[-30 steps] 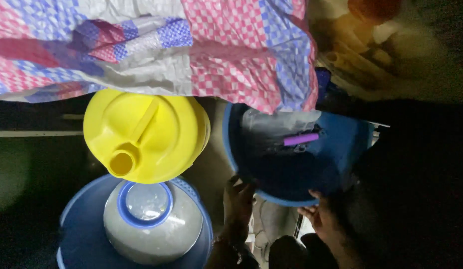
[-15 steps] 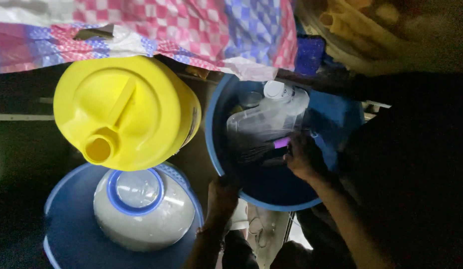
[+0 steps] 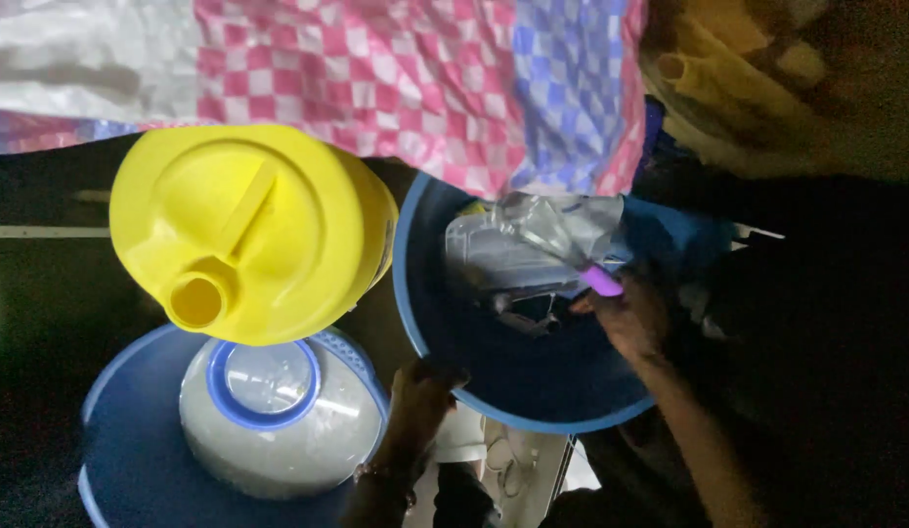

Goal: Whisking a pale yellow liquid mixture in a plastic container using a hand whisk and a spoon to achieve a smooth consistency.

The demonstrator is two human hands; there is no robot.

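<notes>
Blue plastic fills most of what I see: a round blue plastic basin [image 3: 533, 386] with my two hands at it. My left hand [image 3: 420, 396] grips the basin's near rim, fingers curled over the edge and closed on it. My right hand [image 3: 630, 313] is down inside the basin, closed around a small purple stick-shaped object [image 3: 601, 282] whose end pokes out above the fingers. Just beyond that hand, touching it or nearly so, lies a crumpled clear plastic bag [image 3: 552, 230] over a pale grey container [image 3: 494, 259]; I cannot tell what sits in the dark gap below them.

To the left of my left hand, well apart from it, stands a big yellow plastic jug with a moulded handle and open spout [image 3: 249, 230], pressed against the basin's outer wall. Below the jug, near my left wrist, a white rounded jar with a blue ring at its mouth [image 3: 279, 416] rests in a second blue tub [image 3: 122, 440]. Above both hands hangs a pink, blue and white chequered cloth [image 3: 425, 78], its lower edge dipping over the basin's far rim.
</notes>
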